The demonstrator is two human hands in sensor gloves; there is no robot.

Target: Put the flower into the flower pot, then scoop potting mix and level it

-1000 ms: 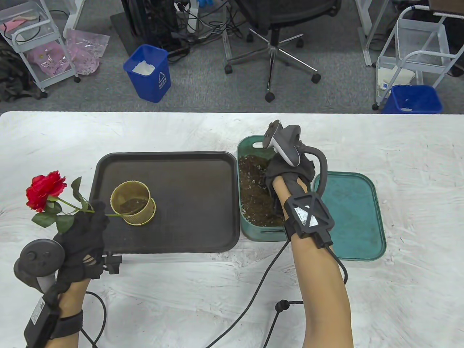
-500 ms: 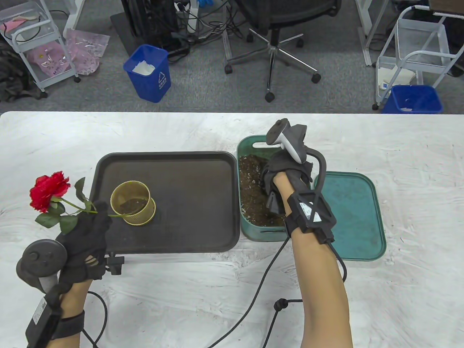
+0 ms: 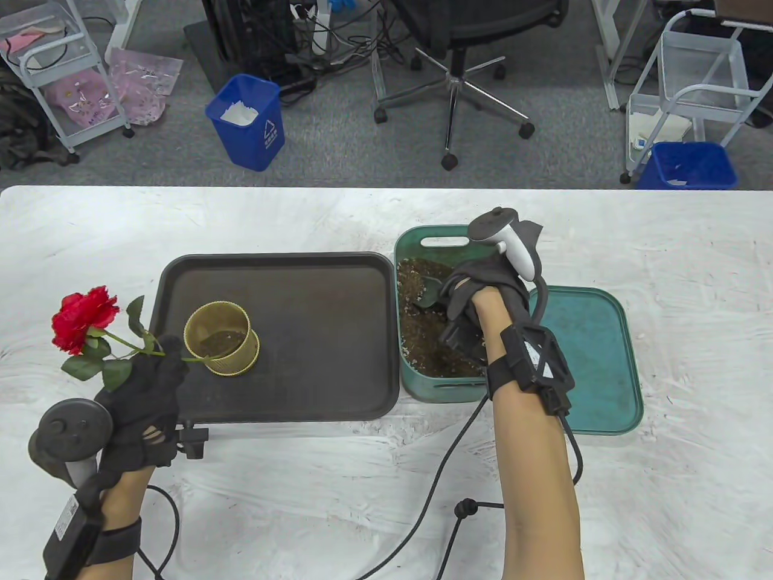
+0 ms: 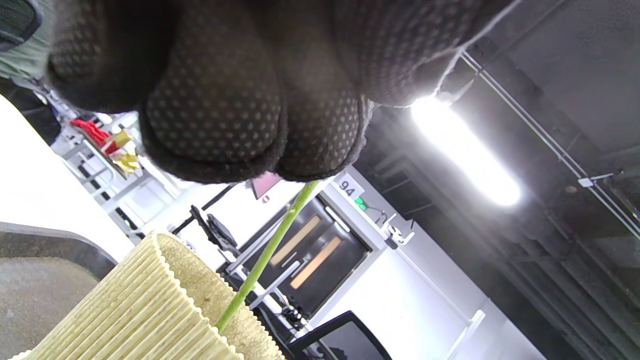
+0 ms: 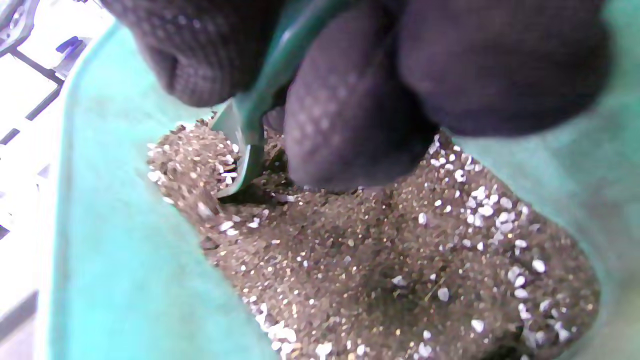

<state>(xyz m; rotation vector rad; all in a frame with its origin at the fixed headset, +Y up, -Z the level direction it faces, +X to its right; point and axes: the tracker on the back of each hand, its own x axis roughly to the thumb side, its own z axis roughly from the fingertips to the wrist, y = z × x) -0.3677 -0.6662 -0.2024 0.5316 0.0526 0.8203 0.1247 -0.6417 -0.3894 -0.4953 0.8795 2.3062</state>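
The rose (image 3: pixel 81 318) leans, stem in the flower pot (image 3: pixel 221 339), pinched by your left grip (image 3: pixel 145 393); your right grip (image 3: pixel 483 290) clasps the scoop (image 5: pixel 250 125) in potting mix (image 3: pixel 426 332). Loosen, and it could topple.

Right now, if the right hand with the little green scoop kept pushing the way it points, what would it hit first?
Probably the potting mix: the scoop that the right hand grips already has its tip in it, inside the green bin.

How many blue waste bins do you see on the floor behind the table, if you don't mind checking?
2: one blue bin stands on the floor beyond the table's left half, the other blue bin at the far right by the white cart. Others may lie out of view.
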